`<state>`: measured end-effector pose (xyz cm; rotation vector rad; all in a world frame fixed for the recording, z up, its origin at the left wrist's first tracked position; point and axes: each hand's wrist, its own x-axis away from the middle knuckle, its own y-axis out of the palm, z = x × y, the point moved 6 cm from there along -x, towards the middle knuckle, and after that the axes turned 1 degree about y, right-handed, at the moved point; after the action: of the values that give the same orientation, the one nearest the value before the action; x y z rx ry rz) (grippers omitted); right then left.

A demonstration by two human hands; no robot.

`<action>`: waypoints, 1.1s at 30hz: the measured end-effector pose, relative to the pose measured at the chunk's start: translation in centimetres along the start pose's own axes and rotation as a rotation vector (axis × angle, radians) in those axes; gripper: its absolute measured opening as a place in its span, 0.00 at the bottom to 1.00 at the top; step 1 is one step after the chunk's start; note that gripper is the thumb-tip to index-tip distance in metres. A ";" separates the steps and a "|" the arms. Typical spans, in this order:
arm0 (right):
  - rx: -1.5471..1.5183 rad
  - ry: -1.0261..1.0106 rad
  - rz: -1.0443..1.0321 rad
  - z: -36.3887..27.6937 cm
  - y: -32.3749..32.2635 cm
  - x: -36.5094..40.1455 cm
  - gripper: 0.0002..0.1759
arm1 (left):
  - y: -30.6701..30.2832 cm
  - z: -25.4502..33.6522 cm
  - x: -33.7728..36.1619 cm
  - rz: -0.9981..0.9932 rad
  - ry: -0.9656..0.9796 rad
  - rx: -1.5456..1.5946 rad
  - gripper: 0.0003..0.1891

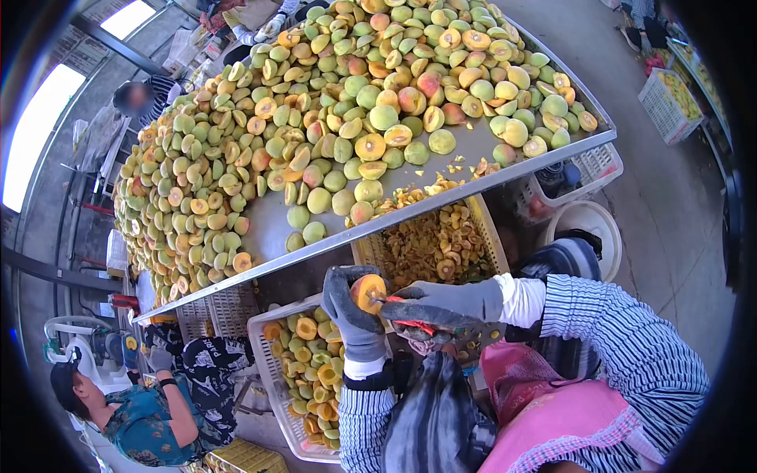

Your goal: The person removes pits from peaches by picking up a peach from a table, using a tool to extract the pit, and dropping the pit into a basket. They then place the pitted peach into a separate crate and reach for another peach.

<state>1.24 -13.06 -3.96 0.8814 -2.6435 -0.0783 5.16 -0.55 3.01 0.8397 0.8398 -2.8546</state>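
My left hand point(352, 314), in a grey glove, grips a halved peach point(369, 292) with its orange cut face turned up. My right hand point(445, 306), also grey-gloved, holds a red-handled tool point(410, 323) whose tip meets the peach's cut face. Both hands work just below the metal table's edge point(441, 201), above a white crate point(268, 370) filled with peach halves. Striped sleeves cover both my forearms, and a pink apron lies on my lap.
A large heap of green and yellow peaches point(315, 118) covers the metal table. A crate of pits and scraps point(438, 244) sits under the edge. Another worker point(150, 410) sits at lower left. A white bucket point(587, 225) and more crates point(670, 102) stand on the right.
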 end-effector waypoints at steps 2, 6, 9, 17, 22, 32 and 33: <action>-0.153 -0.001 -0.104 0.3 0.5 -0.4 0.36 | -0.2 0.2 -0.2 0.021 0.058 0.006 0.06; 0.113 -0.052 0.050 -2.3 -0.4 -0.5 0.37 | -0.7 -0.6 -1.5 0.096 0.025 0.002 0.07; -0.198 -0.030 -0.152 0.5 -0.5 -1.2 0.32 | 0.7 -1.5 -1.8 -0.106 -0.008 0.131 0.09; -0.903 0.191 -0.566 2.3 1.4 0.4 0.28 | 1.5 0.4 -2.4 -0.347 0.245 0.291 0.13; -0.456 -0.077 -0.449 -0.6 -0.2 0.6 0.30 | 2.1 -2.3 -1.8 -0.213 -0.038 0.376 0.21; -0.184 -0.225 -0.226 -2.2 -0.8 0.3 0.35 | 2.5 -4.2 -1.3 -0.147 -0.553 0.673 0.14; -0.187 -0.225 -0.224 -1.5 -0.7 0.3 0.35 | 3.0 -3.1 -1.0 -0.151 -0.554 0.672 0.14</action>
<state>1.95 -13.72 -2.53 1.1581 -2.6692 -0.4992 8.11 -1.61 -0.10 -0.0448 -0.1357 -3.2590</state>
